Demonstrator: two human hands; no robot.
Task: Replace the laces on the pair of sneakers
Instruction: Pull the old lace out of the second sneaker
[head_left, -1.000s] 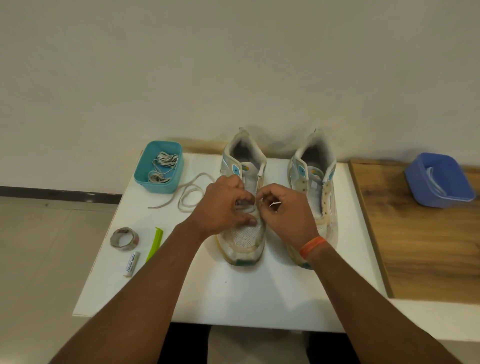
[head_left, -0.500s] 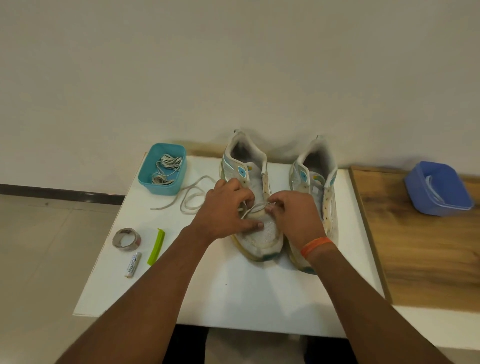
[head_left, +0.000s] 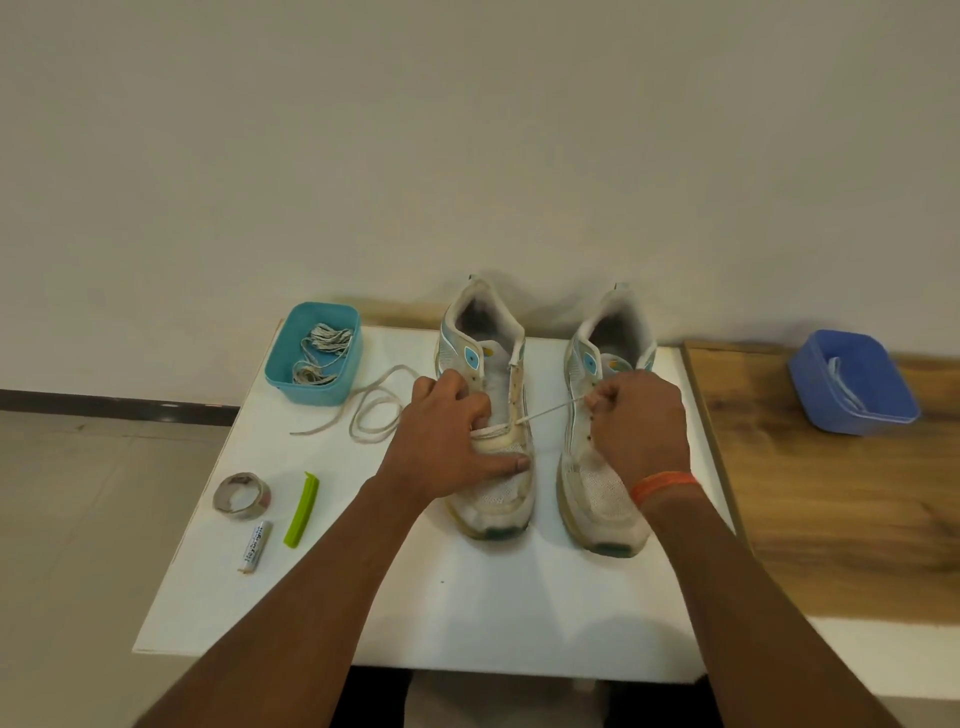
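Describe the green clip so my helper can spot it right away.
Look at the white table, near its left edge. The green clip lies between a tape roll and the left forearm, beside a small battery. It is the only bright green, stick-shaped item there.

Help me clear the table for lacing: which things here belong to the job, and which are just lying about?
Job: left sneaker, right sneaker, lace pulled by right hand, left hand, teal tub of laces, blue tub with lace.

Lying about: tape roll, green clip, battery.
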